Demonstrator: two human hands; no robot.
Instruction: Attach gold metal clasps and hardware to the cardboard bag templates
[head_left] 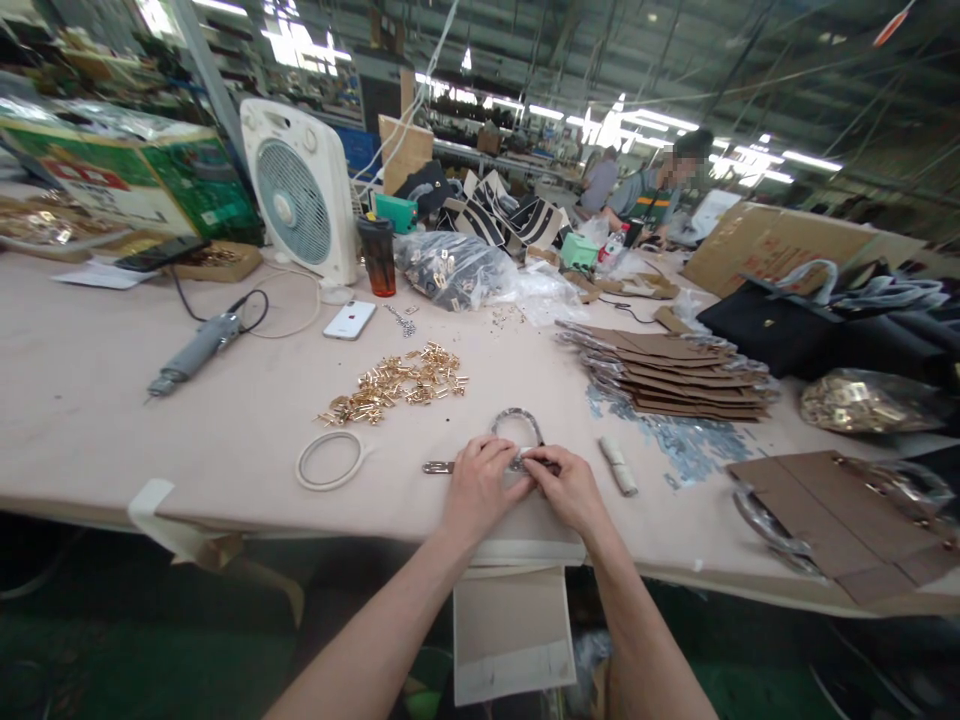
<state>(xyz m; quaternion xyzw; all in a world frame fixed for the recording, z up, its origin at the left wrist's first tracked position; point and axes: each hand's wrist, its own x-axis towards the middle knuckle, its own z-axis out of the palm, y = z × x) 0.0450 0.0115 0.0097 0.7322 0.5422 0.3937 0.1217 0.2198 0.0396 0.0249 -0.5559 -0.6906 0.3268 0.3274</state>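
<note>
Near the front edge of the table, a dark bag handle (541,431) with a curved loop, seemingly wrapped in clear film, lies under both my hands. My left hand (484,482) is closed over its left part, fingers bent down on it. My right hand (568,484) pinches at the handle from the other side, its fingertips close to the left ones. A dark strap end (437,467) with a metal piece sticks out left of my left hand. What lies right between the fingertips is too small to make out.
Gold metal fittings (405,380) lie piled behind my hands, a tape roll (330,461) to the left. Farther left are a grey power screwdriver (196,352), a phone (349,320) and a fan (300,195). Stacked brown panels (675,372) and a rolled cloth (618,467) lie right. A co-worker (660,190) sits beyond.
</note>
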